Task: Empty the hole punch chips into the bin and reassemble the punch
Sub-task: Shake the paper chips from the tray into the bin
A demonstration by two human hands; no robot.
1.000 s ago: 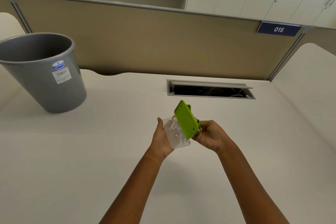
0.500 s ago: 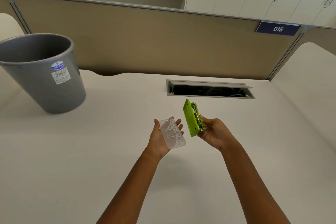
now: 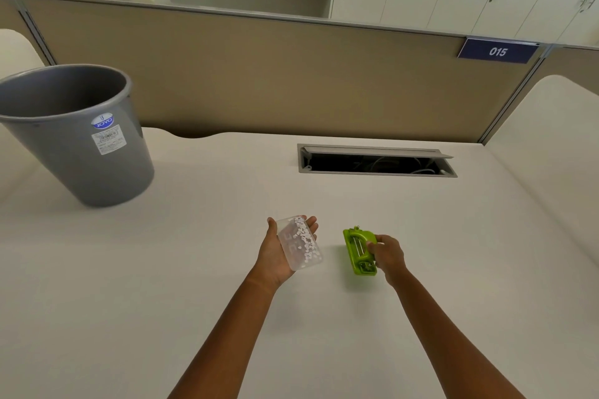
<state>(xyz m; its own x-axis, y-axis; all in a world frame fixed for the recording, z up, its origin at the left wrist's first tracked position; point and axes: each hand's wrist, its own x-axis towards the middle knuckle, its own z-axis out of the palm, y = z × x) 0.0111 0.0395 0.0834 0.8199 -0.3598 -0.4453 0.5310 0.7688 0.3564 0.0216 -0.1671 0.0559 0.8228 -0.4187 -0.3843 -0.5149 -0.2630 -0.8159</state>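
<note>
My left hand (image 3: 275, 253) holds a clear plastic chip tray (image 3: 299, 243) flat on its palm, open side up, with several white paper chips (image 3: 304, 236) lying in it. To its right, the green hole punch body (image 3: 358, 251) rests low on the desk, its metal underside showing, and my right hand (image 3: 387, 254) grips its right side. The tray and the punch are apart, with a gap of bare desk between them. The grey bin (image 3: 69, 136) stands upright at the far left of the desk, its mouth open.
The white desk (image 3: 194, 285) stretches all round my hands. An open cable slot (image 3: 376, 160) with wires sits at the back centre. A tan partition (image 3: 291, 81) closes the far edge, with a blue "015" sign (image 3: 497, 51) on it. Cabinets stand behind.
The clear tray came off the green punch. My right hand carried the punch right and down to the desk, while my left hand kept the tray level with the chips in it.
</note>
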